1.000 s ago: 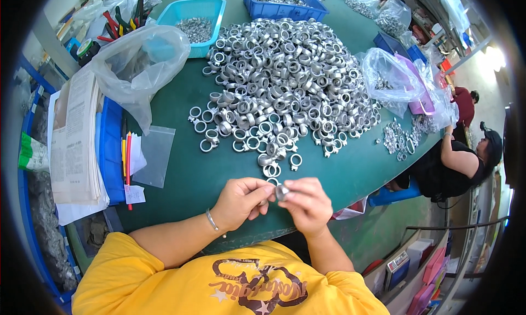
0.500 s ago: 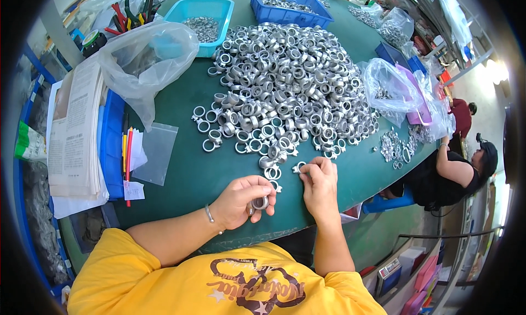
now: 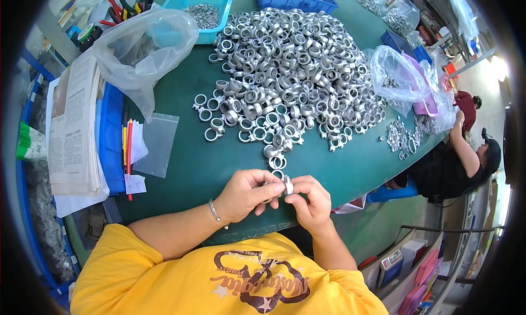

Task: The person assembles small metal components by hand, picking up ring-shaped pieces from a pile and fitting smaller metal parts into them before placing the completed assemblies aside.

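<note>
Near the table's front edge my two hands meet, fingertips close together. My right hand (image 3: 313,204) pinches a small silver metal ring (image 3: 289,189) between thumb and fingers, tilted on edge. My left hand (image 3: 241,197) is closed with its thumb against the fingers; a bit of grey metal ring shows between them, mostly hidden by the fingers. Just beyond my hands, a short trail of loose rings (image 3: 278,161) leads to a large heap of the same silver rings (image 3: 296,68), many with a small lug on the side.
Behind the heap stand a turquoise basin (image 3: 226,19) and a blue basket (image 3: 329,6), both holding metal parts. At left are a plastic bag (image 3: 145,68), newspapers (image 3: 74,128), pencils and a zip bag (image 3: 158,145). Smaller parts (image 3: 402,137) lie right; a co-worker (image 3: 446,169) sits beyond.
My right hand has drawn back and left from the trail of rings, bringing a ring to my left hand. My left hand has shifted slightly right, its ring now mostly covered.
</note>
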`<state>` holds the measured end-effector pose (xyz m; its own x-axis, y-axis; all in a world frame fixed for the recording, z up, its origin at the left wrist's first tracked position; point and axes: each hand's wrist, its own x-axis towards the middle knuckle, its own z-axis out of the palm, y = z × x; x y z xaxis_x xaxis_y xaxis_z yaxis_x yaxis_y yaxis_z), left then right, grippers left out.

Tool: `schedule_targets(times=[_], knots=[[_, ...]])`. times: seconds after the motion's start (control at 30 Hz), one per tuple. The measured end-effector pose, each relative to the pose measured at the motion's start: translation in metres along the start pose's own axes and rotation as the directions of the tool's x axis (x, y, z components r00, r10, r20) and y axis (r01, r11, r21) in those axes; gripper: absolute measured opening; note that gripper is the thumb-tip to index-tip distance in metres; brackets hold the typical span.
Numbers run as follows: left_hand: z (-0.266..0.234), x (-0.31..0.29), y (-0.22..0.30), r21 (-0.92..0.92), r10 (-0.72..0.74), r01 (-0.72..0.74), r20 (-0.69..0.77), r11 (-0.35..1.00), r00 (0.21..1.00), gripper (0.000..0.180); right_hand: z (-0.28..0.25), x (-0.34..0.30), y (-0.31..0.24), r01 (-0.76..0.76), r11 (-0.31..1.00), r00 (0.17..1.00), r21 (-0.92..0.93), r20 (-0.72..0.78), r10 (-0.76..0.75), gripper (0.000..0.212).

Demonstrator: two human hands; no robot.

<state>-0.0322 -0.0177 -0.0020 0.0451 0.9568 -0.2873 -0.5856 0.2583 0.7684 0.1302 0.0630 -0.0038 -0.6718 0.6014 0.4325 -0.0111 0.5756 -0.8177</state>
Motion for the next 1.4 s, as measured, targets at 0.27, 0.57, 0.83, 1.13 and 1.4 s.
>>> schedule_targets(times=[0.27, 0.57, 0.83, 1.13, 1.4], knots=[[-0.001, 0.002, -0.009, 0.409, 0.354, -0.344, 0.052, 0.846, 0.934, 0.009, 0.004, -0.002, 0.007, 0.133, 0.985, 0.987, -0.112, -0.072, -0.142, 0.022], [0.001, 0.001, -0.008, 0.464, 0.355, -0.332, 0.04, 0.821, 0.934, 0.01, 0.004, -0.01, 0.011, -0.177, 0.903, 0.964, 0.392, -0.116, 0.239, 0.027], [0.0, 0.001, -0.009, 0.598, 0.4, -0.371, 0.092, 0.71, 0.912, 0.01, -0.007, -0.003, 0.017, -0.028, 0.993, 0.993, 0.119, 0.117, 0.014, 0.032], [0.006, -0.002, -0.002, 0.197, 0.055, -0.04, -0.072, 0.98, 0.996, 0.011, 0.005, -0.012, 0.015, -0.096, 0.816, 0.988, 0.57, -0.044, 0.147, 0.043], [0.006, 0.0, -0.002, 0.213, 0.034, -0.015, -0.088, 0.977, 0.996, 0.018, 0.003, -0.001, 0.004, 0.147, 0.986, 0.985, -0.077, -0.083, -0.153, 0.035]])
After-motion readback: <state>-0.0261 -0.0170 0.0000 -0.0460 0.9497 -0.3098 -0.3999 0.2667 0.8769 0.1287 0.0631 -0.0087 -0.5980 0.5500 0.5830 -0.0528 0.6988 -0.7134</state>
